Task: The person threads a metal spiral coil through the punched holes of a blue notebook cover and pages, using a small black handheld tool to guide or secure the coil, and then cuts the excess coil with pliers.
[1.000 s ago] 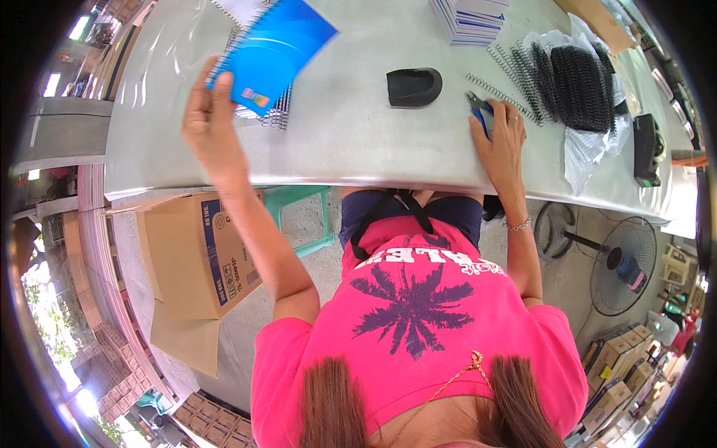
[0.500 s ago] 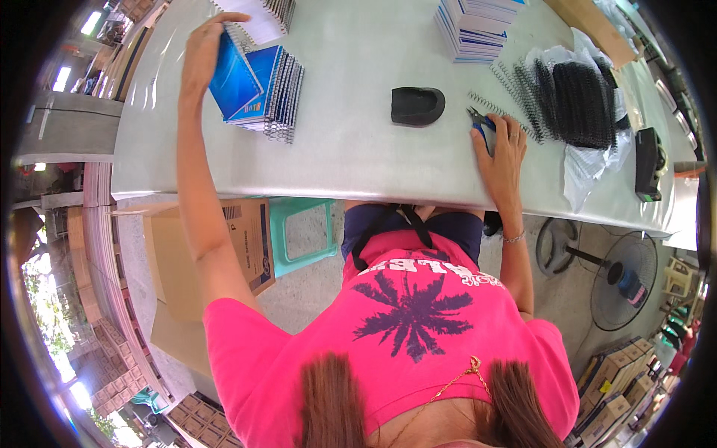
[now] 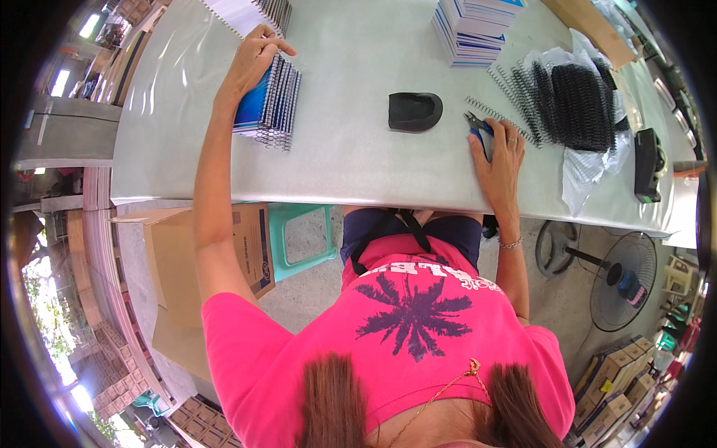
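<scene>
Blue-covered spiral notebooks (image 3: 267,101) lie stacked far left on the grey table (image 3: 358,160), spines toward the person, under the flat-pressing left hand (image 3: 252,63) (nearer), while the right hand (image 3: 497,153) covers blue-handled pliers (image 3: 478,127)

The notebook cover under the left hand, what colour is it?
Blue, on the spiral-bound notebook beneath the left hand; the head view shows it.

Blue notebooks (image 3: 261,101), black spirals (image 3: 571,101)
</scene>
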`<state>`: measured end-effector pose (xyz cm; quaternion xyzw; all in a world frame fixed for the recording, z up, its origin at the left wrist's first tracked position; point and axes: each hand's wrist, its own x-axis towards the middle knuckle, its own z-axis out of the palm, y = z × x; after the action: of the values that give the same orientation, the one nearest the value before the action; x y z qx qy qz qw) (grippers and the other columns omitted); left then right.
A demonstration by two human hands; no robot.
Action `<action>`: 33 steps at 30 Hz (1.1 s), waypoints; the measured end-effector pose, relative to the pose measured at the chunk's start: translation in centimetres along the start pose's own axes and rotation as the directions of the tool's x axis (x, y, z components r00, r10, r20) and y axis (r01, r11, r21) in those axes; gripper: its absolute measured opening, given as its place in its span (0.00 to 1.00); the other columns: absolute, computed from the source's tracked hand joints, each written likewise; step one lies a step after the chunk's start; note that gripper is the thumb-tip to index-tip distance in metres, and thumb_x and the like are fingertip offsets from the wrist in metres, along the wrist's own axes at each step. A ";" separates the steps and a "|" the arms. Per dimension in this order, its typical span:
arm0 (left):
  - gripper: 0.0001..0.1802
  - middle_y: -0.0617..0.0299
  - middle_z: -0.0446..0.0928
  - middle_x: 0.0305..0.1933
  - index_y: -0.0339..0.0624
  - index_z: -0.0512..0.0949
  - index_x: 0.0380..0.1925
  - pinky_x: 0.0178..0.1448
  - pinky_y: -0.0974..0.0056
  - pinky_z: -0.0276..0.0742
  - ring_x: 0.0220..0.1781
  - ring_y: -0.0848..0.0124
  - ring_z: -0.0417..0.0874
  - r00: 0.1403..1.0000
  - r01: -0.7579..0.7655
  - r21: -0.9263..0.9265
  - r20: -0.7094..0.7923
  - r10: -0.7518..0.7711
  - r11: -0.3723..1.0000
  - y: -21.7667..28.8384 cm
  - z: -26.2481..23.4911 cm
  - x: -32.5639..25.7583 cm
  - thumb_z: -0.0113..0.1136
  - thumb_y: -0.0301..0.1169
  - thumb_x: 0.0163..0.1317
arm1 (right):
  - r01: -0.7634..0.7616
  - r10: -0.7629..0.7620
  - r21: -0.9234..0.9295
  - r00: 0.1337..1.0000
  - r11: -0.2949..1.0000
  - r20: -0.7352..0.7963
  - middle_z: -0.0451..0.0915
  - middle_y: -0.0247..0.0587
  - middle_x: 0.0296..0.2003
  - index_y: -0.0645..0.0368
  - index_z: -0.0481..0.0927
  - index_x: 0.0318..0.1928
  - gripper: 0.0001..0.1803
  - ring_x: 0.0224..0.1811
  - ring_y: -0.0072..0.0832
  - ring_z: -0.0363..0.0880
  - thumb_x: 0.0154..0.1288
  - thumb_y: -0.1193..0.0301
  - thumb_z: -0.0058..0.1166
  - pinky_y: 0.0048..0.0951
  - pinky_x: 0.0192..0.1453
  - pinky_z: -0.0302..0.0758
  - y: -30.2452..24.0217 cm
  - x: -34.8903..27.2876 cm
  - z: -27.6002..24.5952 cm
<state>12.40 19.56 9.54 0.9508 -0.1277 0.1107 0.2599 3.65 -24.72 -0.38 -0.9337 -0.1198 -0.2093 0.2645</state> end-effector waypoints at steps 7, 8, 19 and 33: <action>0.22 0.57 0.74 0.43 0.43 0.88 0.33 0.56 0.59 0.71 0.45 0.61 0.77 1.000 0.005 0.098 -0.028 -0.003 0.995 -0.3 0.4 0.0 0.40 0.33 0.62 | -0.019 0.019 0.037 1.000 0.999 -0.013 0.72 0.48 0.55 0.57 0.76 0.56 0.23 0.61 0.47 0.66 0.65 0.61 0.60 0.47 0.66 0.61 -0.6 0.1 -0.5; 0.22 0.57 0.74 0.42 0.44 0.88 0.33 0.56 0.59 0.71 0.45 0.61 0.77 1.000 0.005 0.076 -0.019 -0.004 0.997 -0.2 0.4 0.1 0.40 0.33 0.62 | -0.037 0.041 0.062 0.998 0.997 -0.056 0.72 0.48 0.54 0.57 0.77 0.55 0.21 0.60 0.47 0.67 0.66 0.62 0.60 0.47 0.66 0.61 -0.8 0.2 -0.7; 0.20 0.58 0.73 0.45 0.51 0.87 0.42 0.62 0.54 0.66 0.50 0.62 0.76 0.998 0.038 0.165 -0.057 -0.029 0.986 1.1 -0.4 -0.8 0.45 0.29 0.62 | 0.052 0.185 0.519 0.900 0.853 -0.395 0.81 0.45 0.41 0.64 0.80 0.49 0.12 0.42 0.31 0.80 0.70 0.70 0.55 0.31 0.48 0.74 -0.6 15.3 -2.6; 0.13 0.59 0.75 0.35 0.46 0.85 0.47 0.44 0.65 0.74 0.38 0.70 0.76 0.994 -0.064 -0.370 0.059 0.092 0.927 16.4 8.1 -6.2 0.61 0.25 0.63 | -0.230 0.180 0.643 0.973 0.731 0.144 0.83 0.39 0.32 0.65 0.83 0.47 0.20 0.32 0.26 0.78 0.62 0.61 0.60 0.30 0.39 0.75 3.1 26.2 -2.0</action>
<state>2.84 2.80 8.62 0.8829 -0.1935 0.0589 0.4238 27.16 -25.38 11.66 -0.7960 -0.0911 -0.0900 0.5916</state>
